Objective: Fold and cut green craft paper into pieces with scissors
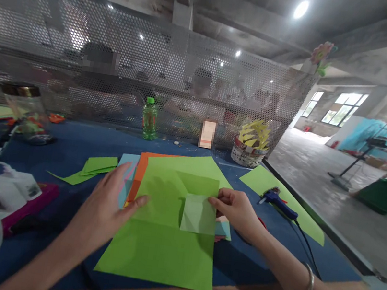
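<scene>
Left hand [108, 200] has fingers spread, thumb over green paper [157, 256]; right hand [238, 210] pinches a pale square [197, 216] by its corner.

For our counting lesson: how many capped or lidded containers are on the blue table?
2: the clear jar at the left and the green bottle before the perforated screen. Others may be hidden.

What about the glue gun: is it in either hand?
No, the blue glue gun lies on a light green sheet, apart from both the left hand and the right hand.
</scene>
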`<state>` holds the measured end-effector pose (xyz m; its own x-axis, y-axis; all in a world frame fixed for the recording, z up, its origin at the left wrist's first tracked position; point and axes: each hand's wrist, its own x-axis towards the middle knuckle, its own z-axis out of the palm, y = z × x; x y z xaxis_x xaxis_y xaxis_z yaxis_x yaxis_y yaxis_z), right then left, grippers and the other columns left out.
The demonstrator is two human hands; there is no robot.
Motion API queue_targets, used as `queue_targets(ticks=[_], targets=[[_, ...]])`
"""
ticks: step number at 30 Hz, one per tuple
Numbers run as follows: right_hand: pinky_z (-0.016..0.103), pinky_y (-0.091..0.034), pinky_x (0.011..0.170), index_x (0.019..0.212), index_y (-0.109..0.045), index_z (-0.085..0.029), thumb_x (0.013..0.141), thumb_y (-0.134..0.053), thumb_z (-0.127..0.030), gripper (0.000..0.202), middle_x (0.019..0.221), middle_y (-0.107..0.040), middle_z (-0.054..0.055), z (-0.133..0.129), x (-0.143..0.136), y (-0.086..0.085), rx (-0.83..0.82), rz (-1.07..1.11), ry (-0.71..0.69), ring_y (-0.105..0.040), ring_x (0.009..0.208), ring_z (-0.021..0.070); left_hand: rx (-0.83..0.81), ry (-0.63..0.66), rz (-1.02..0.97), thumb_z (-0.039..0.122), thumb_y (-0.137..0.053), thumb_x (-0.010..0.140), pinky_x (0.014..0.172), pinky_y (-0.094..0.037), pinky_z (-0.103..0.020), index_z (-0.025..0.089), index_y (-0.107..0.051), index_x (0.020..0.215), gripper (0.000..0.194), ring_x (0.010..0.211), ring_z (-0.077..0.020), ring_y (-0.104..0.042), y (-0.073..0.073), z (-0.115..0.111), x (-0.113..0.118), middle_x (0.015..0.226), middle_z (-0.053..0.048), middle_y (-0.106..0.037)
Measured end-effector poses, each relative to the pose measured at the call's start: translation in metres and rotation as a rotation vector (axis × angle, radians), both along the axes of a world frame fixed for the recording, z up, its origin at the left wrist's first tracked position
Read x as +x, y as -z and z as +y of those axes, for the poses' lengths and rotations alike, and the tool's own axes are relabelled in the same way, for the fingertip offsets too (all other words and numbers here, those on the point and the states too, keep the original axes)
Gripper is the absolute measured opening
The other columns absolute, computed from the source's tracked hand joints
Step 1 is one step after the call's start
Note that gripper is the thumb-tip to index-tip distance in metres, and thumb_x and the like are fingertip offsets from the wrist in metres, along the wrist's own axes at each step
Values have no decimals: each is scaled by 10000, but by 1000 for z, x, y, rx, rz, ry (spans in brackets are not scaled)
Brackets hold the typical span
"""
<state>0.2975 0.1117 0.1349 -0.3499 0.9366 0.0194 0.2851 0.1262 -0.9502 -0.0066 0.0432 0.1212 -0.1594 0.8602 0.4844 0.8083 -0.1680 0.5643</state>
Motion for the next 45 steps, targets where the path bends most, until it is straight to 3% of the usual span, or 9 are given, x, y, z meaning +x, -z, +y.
queue_targets(ticks=[4, 10, 17, 24, 30, 33, 36, 41, 45], targets=[[268, -515, 605, 756, -610, -175, 792, -687, -446, 284, 656, -656, 11, -11, 6, -15, 106, 15, -9, -615, 622, 165, -280, 24, -394, 583, -671, 764, 810, -574, -396, 196, -484, 1363, 737, 1209, -329, -578, -21, 12, -21, 1389, -177, -542], [220, -336, 513, 735, -585, -172, 850, -632, -395, 255, 589, -552, -28, -17, 9, -28, 379, -102, 35, -470, 548, 111, -395, 169, -727, 477, -751, 741, 542, -521, -220, 240, -696, 1060, 401, 942, -216, -681, -48, 9, -5, 1157, -83, -699], [224, -276, 496, 699, -547, -174, 868, -605, -372, 266, 584, -494, -39, -18, 11, -46, 500, -153, 63, -389, 542, 99, -165, 157, -628, 434, -799, 682, 551, -484, -222, 241, -621, 1206, 586, 914, -208, -645, -63, 17, -7, 1170, -77, -672], [221, -278, 478, 693, -559, -177, 876, -603, -395, 289, 568, -506, -40, -19, 15, -48, 537, -156, 77, -401, 521, 98, -186, 146, -675, 434, -823, 620, 493, -461, -215, 188, -714, 781, 313, 617, -118, -532, -74, 13, -9, 774, -2, -629], [230, -470, 604, 855, -693, -179, 899, -614, -311, 160, 741, -720, 19, -25, 16, -67, 865, -149, 230, -636, 652, 150, 82, 254, -816, 350, -773, 730, 760, -591, -318, 182, -636, 768, 220, 776, -155, -637, -87, 4, 10, 806, 16, -650], [277, -532, 766, 986, -699, -214, 896, -602, -183, 136, 936, -766, 47, -29, 20, -73, 1137, -71, 147, -712, 845, 197, 278, 358, -726, 298, -696, 820, 957, -515, -351, 193, -610, 807, 136, 971, -187, -654, -92, -10, 17, 1056, 9, -691], [327, -536, 874, 1131, -650, -221, 889, -546, -91, 293, 1116, -732, 89, -33, 29, -54, 1218, -58, -89, -689, 1025, 228, 297, 376, -429, 288, -673, 825, 983, -486, -358, 247, -622, 846, 69, 1029, -214, -647, -75, -27, 10, 1086, 27, -685], [334, -485, 1011, 1183, -624, -214, 917, -503, -63, 328, 1218, -691, 96, -45, 44, 12, 1023, -220, -429, -635, 1149, 210, 145, 395, 25, 215, -607, 823, 910, -541, -353, 388, -648, 1138, 362, 1066, -243, -662, -2, -56, -13, 1184, 5, -683], [297, -470, 1019, 1115, -663, -197, 947, -490, -87, 265, 1147, -722, 87, -52, 46, 35, 879, -291, -529, -636, 1136, 186, 99, 474, 284, 160, -528, 799, 918, -537, -263, 465, -627, 1212, 523, 1065, -212, -678, 46, -74, -19, 1231, 48, -681]])
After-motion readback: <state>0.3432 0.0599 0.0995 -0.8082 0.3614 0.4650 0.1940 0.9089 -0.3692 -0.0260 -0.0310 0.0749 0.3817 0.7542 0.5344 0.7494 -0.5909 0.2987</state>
